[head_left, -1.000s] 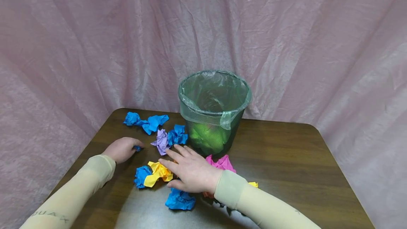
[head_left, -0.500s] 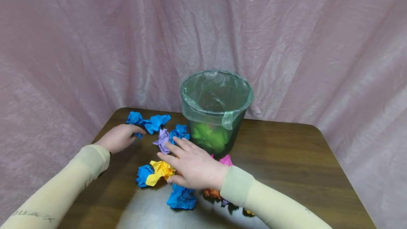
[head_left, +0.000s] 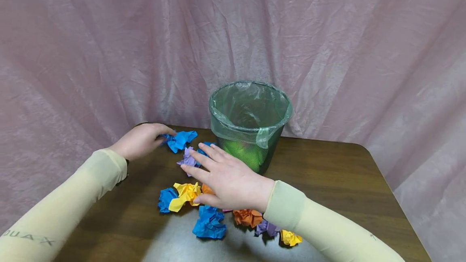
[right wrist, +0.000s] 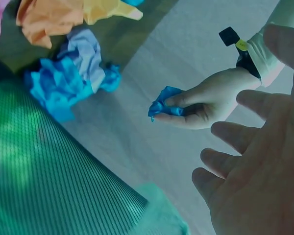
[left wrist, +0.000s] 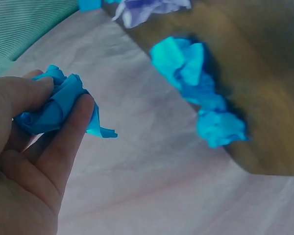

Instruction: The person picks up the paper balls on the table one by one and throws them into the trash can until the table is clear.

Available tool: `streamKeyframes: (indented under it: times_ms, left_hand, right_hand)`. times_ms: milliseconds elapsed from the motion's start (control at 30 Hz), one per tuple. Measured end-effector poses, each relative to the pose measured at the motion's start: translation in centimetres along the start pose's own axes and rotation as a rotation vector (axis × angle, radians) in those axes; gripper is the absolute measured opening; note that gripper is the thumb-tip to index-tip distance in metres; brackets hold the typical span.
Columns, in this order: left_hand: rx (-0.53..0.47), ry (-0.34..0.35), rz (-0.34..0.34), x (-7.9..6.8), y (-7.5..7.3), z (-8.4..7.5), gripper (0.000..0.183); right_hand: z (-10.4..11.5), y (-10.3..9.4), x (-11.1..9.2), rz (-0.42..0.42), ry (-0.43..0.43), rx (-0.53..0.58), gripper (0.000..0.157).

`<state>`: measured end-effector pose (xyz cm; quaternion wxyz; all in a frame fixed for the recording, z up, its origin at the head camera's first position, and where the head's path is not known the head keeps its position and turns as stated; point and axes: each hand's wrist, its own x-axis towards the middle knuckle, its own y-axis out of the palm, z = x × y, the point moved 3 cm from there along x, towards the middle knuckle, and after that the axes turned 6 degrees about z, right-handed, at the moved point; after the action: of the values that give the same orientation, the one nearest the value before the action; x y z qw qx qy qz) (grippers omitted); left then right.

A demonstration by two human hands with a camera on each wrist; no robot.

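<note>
My left hand (head_left: 143,140) is over the table's back left corner. In the left wrist view, its thumb and fingers pinch a crumpled blue paper (left wrist: 59,105). Past it, more crumpled blue paper (head_left: 180,140) lies at the back edge, partly covered by the hand in the head view. My right hand (head_left: 233,177), fingers straight and spread, hovers in front of the bin, holding nothing. Its fingertips are near a crumpled purple paper (head_left: 187,157) and a half-hidden blue one. A yellow paper ball (head_left: 185,195) lies left of its thumb.
A mesh bin (head_left: 271,146) with a clear liner stands at the back middle, green paper showing through its wall. Toward the front lie blue (head_left: 209,223), orange (head_left: 247,217), purple (head_left: 267,228) and yellow (head_left: 290,237) paper balls. A pink curtain (head_left: 327,51) hangs behind.
My left hand has moved toward the back edge, with the blue paper in its fingers. My right hand has shifted slightly right and away, uncovering orange, purple and yellow paper balls.
</note>
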<state>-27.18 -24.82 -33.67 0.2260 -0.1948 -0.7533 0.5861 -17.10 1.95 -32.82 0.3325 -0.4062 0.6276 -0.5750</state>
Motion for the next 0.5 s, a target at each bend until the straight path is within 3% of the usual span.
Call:
streamKeyframes:
  times_ms: [267,500]
  left_hand:
    - [-0.026,-0.033,0.012,1.0,-2.9,-1.4,0.034]
    - [-0.042,-0.009,-0.017,1.9,-5.1,-2.8,0.034]
  right_hand:
    - [-0.7,-3.0,-0.9,-0.007,-0.009,-0.014,0.078]
    - [-2.5,-5.3,-2.2,-0.02,0.046,-0.049,0.08]
